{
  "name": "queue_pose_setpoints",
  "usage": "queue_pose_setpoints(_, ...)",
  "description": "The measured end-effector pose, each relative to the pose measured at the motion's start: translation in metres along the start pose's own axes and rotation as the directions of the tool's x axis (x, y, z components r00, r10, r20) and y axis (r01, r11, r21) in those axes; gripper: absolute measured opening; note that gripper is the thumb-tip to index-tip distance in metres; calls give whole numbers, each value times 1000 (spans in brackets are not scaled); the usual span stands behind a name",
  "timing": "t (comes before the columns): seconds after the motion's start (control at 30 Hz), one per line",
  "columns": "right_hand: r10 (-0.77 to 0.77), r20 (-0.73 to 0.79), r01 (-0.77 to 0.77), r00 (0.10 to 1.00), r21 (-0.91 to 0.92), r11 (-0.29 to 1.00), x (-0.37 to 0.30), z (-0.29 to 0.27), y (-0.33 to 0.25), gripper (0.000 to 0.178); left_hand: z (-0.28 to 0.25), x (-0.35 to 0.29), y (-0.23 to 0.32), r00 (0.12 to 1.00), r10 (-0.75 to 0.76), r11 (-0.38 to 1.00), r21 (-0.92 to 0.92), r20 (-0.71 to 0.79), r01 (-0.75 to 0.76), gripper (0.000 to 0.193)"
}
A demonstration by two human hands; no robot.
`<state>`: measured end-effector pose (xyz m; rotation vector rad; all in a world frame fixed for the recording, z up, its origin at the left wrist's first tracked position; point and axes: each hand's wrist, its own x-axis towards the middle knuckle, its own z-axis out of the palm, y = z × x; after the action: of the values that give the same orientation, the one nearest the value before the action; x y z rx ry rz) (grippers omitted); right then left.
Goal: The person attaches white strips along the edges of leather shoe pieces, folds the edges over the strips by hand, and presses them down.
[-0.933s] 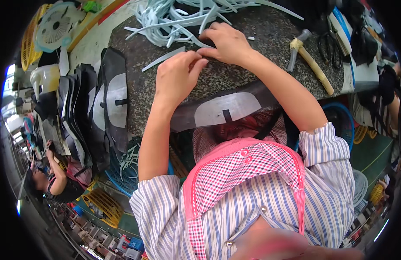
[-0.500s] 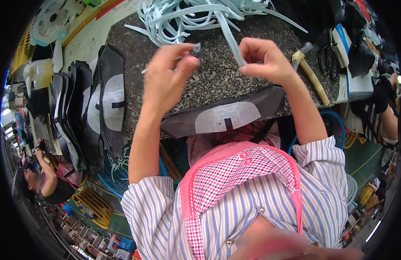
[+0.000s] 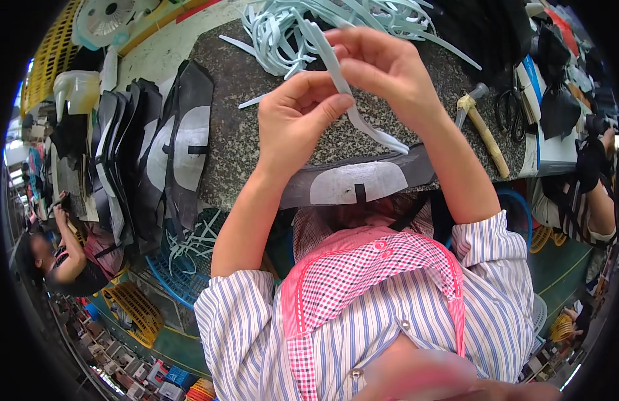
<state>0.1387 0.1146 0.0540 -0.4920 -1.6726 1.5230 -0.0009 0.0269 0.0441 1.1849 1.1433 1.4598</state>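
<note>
A pale blue strip [image 3: 367, 128] slants across the space between my hands, its lower end hanging just over the dark panel. My left hand [image 3: 292, 127] pinches it near the middle, thumb against the strip. Higher up, my right hand [image 3: 393, 77] has its fingers closed on the same strip, partly hidden behind it. Below them a black curved panel [image 3: 383, 180] with a light grey patch and a small dark tab lies along the near edge of the speckled stone slab [image 3: 236, 144]. A tangled heap of similar strips [image 3: 272, 43] covers the slab's far side.
A wooden-handled hammer [image 3: 486, 137] and black scissors [image 3: 508, 113] lie at the right. Several more black panels [image 3: 189, 147] stand stacked at the left, beside a yellowish container [image 3: 78, 93]. A blue basket [image 3: 172, 274] below holds strip pieces. Another person [image 3: 65, 260] is at far left.
My hands have come together, the left moving right and the right moving up slightly. The strip, earlier in my right hand alone, is now gripped by both and clear of the heap.
</note>
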Motion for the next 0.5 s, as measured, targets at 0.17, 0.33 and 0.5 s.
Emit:
queue_pose_setpoints(0.17, 308, 410, -206, 859, -273, 940, 59, -9, -12, 26, -26, 8, 12, 993, -25, 929, -370, -117, -20, 24)
queue_pose_setpoints(0.33, -61, 333, 112, 941, -137, 984, 42, 23, -12, 23, -42, 0, 12, 970, 95, 930, -328, -223, -167, 27)
queue_pose_setpoints(0.5, 82, 317, -44, 945, -126, 991, 34, 32, -7, 20, -42, -3, 10, 949, 114, 963, -203, -293, -179, 28)
